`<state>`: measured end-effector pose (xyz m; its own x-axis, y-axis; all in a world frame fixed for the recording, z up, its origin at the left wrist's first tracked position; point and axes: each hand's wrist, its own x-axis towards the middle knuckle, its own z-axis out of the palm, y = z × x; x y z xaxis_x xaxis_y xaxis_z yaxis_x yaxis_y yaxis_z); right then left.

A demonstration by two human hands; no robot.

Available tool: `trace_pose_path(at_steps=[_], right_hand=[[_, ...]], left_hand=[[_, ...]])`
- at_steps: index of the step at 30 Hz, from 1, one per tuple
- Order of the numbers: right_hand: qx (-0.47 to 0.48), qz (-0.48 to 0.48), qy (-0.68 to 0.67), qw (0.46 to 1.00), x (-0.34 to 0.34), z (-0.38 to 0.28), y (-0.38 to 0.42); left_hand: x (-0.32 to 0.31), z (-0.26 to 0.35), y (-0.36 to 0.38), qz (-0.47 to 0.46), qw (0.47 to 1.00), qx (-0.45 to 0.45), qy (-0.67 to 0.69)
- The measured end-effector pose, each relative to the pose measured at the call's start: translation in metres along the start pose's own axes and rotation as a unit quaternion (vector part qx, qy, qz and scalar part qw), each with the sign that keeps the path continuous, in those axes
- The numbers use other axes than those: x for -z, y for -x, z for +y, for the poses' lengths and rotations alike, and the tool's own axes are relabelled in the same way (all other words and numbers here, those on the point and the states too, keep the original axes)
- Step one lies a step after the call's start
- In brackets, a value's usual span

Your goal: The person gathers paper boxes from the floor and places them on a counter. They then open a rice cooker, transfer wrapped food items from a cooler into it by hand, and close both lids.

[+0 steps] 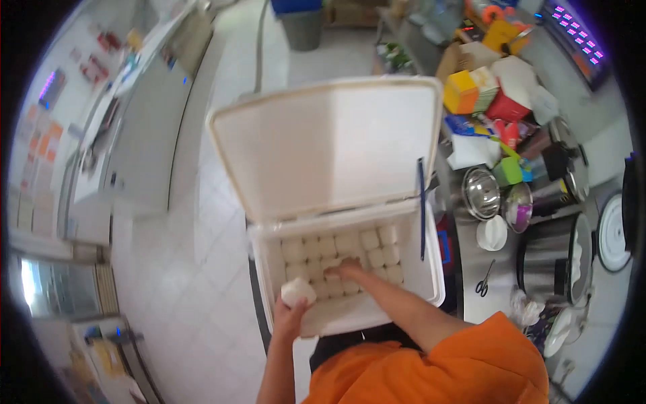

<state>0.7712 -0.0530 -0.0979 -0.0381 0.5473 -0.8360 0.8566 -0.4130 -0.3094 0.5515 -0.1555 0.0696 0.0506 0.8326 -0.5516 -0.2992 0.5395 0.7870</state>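
My left hand (291,316) is closed round a white rounded block (298,291), lifted at the front left corner of a white cooler box (272,286). Inside the box, more white blocks (293,250) lie packed in close rows. My right hand (346,268) reaches down into the box, its fingers right at the blocks near the middle. The hand is slightly blurred and its fingertips are partly hidden, so I cannot tell whether it grips one. The box's lid (282,148) stands raised at the far side, with a dark strap (422,209) at its right.
To the right runs a metal counter with steel bowls (481,193), a white bowl (492,233), scissors (483,279) and a large pot (548,259). Cartons and packets (461,92) crowd its far end. A grey bin (301,30) stands ahead; white cabinets (145,135) line the left.
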Motion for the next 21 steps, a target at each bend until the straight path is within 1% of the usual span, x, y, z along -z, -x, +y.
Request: trace_pose_path(at_steps=[1, 2, 4, 6, 7, 8, 9, 10, 11, 12, 13, 14, 15, 16, 17, 18, 19, 20, 21], right_hand=[[0.009, -0.009, -0.015, 1.0, 0.002, 0.001, -0.003], [0.02, -0.02, -0.026, 0.999, 0.005, 0.003, -0.004], [-0.03, 0.068, -0.114, 0.991, -0.002, 0.013, -0.011], [-0.014, 0.054, -0.193, 0.979, -0.021, 0.028, -0.038], [-0.002, 0.035, -0.203, 0.979, -0.007, 0.021, -0.028], [0.006, 0.019, -0.218, 0.976, 0.006, 0.013, -0.008], [-0.014, 0.017, -0.232, 0.972, 0.024, 0.008, 0.017], [-0.036, 0.011, -0.25, 0.968, 0.039, 0.006, 0.039], [0.014, -0.023, -0.253, 0.967, 0.048, 0.004, 0.041], [0.067, -0.056, -0.251, 0.964, 0.055, 0.008, 0.046], [0.062, -0.038, -0.277, 0.958, 0.067, 0.022, 0.065], [0.126, -0.038, -0.334, 0.933, 0.08, 0.033, 0.102], [0.191, -0.035, -0.381, 0.904, 0.097, 0.045, 0.146], [0.23, -0.042, -0.451, 0.861, 0.118, 0.068, 0.195], [0.268, -0.048, -0.517, 0.812, 0.138, 0.1, 0.244], [0.312, -0.026, -0.542, 0.78, 0.152, 0.14, 0.275], [0.355, -0.004, -0.563, 0.746, 0.165, 0.181, 0.31], [0.401, 0.039, -0.628, 0.666, 0.193, 0.214, 0.387], [0.438, 0.174, -0.599, 0.647, 0.207, 0.261, 0.409]], left_hand=[[-0.003, 0.001, 0.001, 0.027, 1.0, 0.007, 0.005], [-0.006, 0.005, 0.003, 0.019, 1.0, -0.001, 0.007], [-0.007, 0.007, 0.004, 0.005, 1.0, 0.014, 0.016], [-0.005, 0.005, 0.002, -0.005, 0.999, 0.026, 0.029], [-0.003, 0.005, 0.002, -0.013, 0.999, 0.031, 0.028], [0.001, 0.001, 0.0, -0.012, 1.0, 0.027, -0.006], [0.002, 0.001, -0.003, -0.014, 0.999, 0.024, -0.044], [-0.006, 0.006, 0.002, 0.022, 0.997, 0.062, -0.044], [-0.012, 0.01, 0.006, 0.063, 0.992, 0.098, -0.046], [-0.004, 0.003, 0.001, 0.036, 0.992, 0.101, -0.073], [0.009, -0.008, -0.009, -0.008, 0.983, 0.069, -0.17], [0.007, -0.012, -0.017, -0.048, 0.965, 0.031, -0.257], [-0.056, 0.028, 0.009, 0.018, 0.979, 0.165, -0.122], [-0.091, 0.038, 0.02, 0.003, 0.978, 0.161, -0.132], [-0.121, 0.043, 0.029, -0.025, 0.981, 0.126, -0.145], [-0.149, 0.043, 0.032, -0.055, 0.982, 0.093, -0.157], [-0.177, 0.04, 0.033, -0.069, 0.98, 0.091, -0.164], [-0.203, 0.038, 0.034, -0.121, 0.976, 0.073, -0.165], [-0.23, 0.035, 0.036, -0.173, 0.969, 0.057, -0.165]])
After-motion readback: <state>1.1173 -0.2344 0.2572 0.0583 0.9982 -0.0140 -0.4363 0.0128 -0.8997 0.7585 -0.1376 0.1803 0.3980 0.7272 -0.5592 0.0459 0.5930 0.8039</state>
